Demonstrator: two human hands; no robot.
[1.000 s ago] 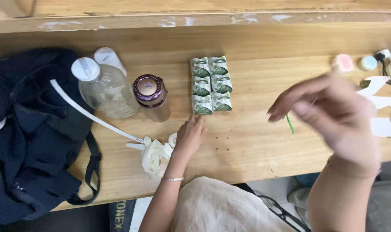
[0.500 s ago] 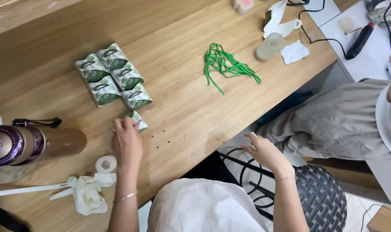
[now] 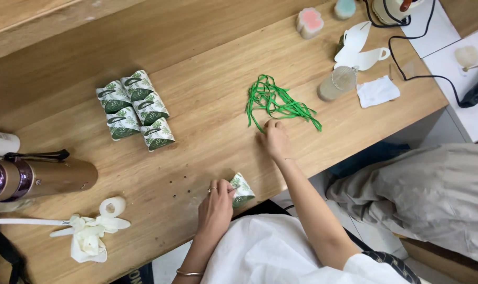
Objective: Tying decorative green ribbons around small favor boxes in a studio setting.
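On the wooden table [image 3: 207,68], left hand [image 3: 216,205] grips a leaf-print packet [image 3: 242,190]; right hand [image 3: 275,139] fingers pinch green strings [image 3: 276,102].

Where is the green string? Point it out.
In the head view, the green string lies in a loose tangle on the wooden table, right of centre, just beyond the right hand, with a clear cup to its right.
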